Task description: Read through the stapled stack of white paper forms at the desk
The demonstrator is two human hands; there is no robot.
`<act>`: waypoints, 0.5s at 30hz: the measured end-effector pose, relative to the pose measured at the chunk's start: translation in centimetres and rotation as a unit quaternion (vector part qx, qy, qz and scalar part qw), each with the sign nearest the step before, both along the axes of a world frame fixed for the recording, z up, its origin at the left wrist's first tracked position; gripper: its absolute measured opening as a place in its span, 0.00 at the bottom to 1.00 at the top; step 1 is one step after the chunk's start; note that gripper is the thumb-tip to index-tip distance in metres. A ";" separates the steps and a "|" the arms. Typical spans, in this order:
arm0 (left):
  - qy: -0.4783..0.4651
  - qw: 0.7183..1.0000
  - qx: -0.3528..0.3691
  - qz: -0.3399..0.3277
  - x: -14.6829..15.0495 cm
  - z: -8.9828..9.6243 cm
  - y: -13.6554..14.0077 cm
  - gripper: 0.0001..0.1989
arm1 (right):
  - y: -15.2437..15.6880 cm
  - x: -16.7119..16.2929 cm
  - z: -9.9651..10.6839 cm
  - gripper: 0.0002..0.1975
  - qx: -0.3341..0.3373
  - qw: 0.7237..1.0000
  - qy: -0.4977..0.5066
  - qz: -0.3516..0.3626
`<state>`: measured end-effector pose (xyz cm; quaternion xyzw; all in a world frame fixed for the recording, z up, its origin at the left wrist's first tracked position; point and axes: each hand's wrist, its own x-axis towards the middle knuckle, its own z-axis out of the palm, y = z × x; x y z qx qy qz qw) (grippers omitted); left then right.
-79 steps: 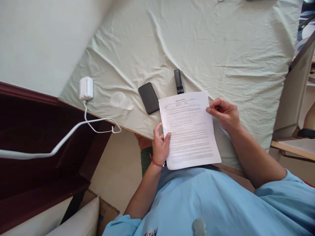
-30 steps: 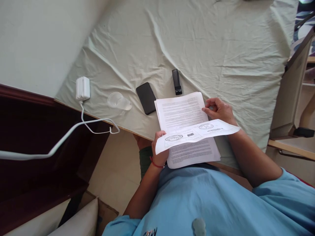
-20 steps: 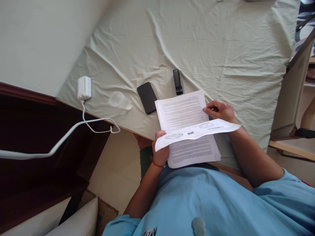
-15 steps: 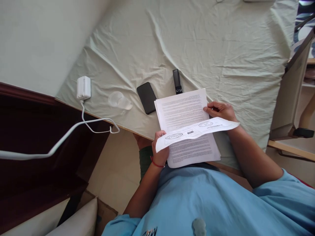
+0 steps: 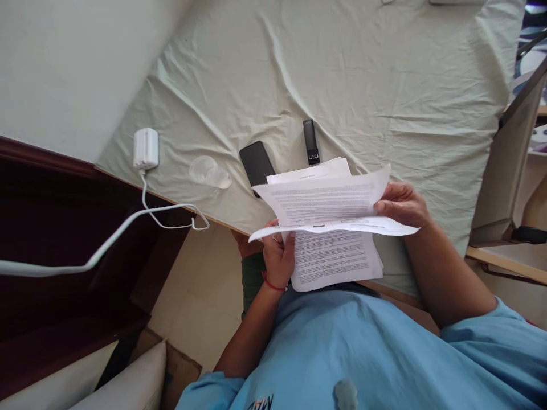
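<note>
A stack of printed paper sheets [image 5: 333,259] lies at the table's near edge, partly over my lap. My left hand [image 5: 280,256] is closed on its left side, the thumb on top and the other fingers partly hidden. Between the thumb and fingers of my right hand [image 5: 404,202] is the right edge of a lifted sheet [image 5: 325,199], which bows upward off the stack. Another sheet, stamped and curled [image 5: 333,226], stands nearly edge-on across the middle. Beyond the raised page, the top of more paper [image 5: 310,171] shows.
Past the papers lie a black phone [image 5: 257,165], partly covered by the sheet, and a black stapler-like object [image 5: 311,142]. To the left are a clear plastic cup [image 5: 209,172] and a white charger [image 5: 146,148] with its cable [image 5: 115,234]. A folding chair [image 5: 504,154] stands at right.
My right hand has raised the upper page by its right edge, uncovering paper beneath. The stamped sheet has tipped to nearly edge-on. My left hand stays at the stack's left side.
</note>
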<state>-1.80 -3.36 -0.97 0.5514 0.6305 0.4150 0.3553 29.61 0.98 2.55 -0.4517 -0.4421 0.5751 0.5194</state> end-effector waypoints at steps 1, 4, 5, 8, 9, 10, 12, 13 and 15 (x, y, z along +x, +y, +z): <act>-0.008 1.000 -0.014 -0.002 0.1 0.0 0.0 0.27 | 0.0 0.3 -0.2 0.18 0.015 0.999 0.012 0.027; -0.011 0.999 -0.032 0.000 0.1 0.0 0.0 0.31 | 0.4 1.1 -1.0 0.13 0.099 0.985 0.033 0.140; -0.003 1.000 -0.029 -0.002 0.1 0.0 0.1 0.30 | 0.7 1.2 -1.1 0.12 0.123 0.974 0.040 0.185; -0.015 1.000 0.000 -0.008 -0.1 0.2 0.3 0.24 | 1.7 1.2 -0.7 0.12 0.142 0.941 0.065 0.301; -0.040 0.999 0.003 -0.016 -0.2 0.3 0.3 0.23 | 1.9 1.1 -0.5 0.11 0.137 0.932 0.070 0.329; -0.073 0.997 -0.006 -0.026 -0.3 0.5 0.3 0.22 | 2.1 1.0 -0.2 0.11 0.135 0.923 0.073 0.353; -0.138 0.988 -0.061 -0.036 -0.5 1.0 0.2 0.19 | 2.2 0.8 0.2 0.07 0.148 0.904 0.072 0.394; -0.160 0.981 -0.099 -0.038 -0.6 1.3 0.1 0.17 | 2.2 0.8 0.3 0.06 0.161 0.895 0.071 0.409; -0.171 0.972 -0.156 -0.035 -0.6 1.9 -0.2 0.13 | 2.2 0.8 0.2 0.05 0.188 0.880 0.074 0.430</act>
